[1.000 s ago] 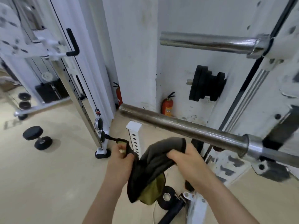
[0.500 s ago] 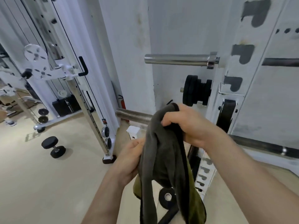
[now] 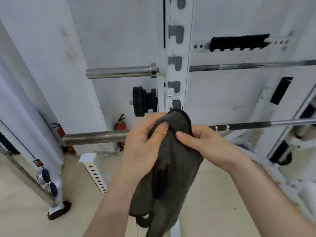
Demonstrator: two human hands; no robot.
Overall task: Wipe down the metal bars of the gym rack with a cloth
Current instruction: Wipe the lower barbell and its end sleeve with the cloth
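Note:
A dark grey cloth (image 3: pixel 171 168) hangs bunched in front of me, gripped at its top by both hands. My left hand (image 3: pixel 145 144) pinches its left fold with the thumb on top. My right hand (image 3: pixel 203 144) holds its right side. Behind the hands runs the lower metal bar (image 3: pixel 95 138), its thick sleeve sticking out to the left and its thin shaft (image 3: pixel 266 124) going right. An upper chrome bar (image 3: pixel 119 72) rests higher on the white rack upright (image 3: pixel 177 48). The cloth hides where the lower bar meets the upright.
Black weight plates (image 3: pixel 143 103) hang on a peg left of the upright. Two red fire extinguishers (image 3: pixel 119 127) stand by the wall. A white perforated post (image 3: pixel 94 170) leans on the floor at the left. A cable machine frame (image 3: pixel 51 185) stands at far left.
My view has swung right and closer to the rack upright. My left hand has come up to grip the top of the cloth beside my right hand.

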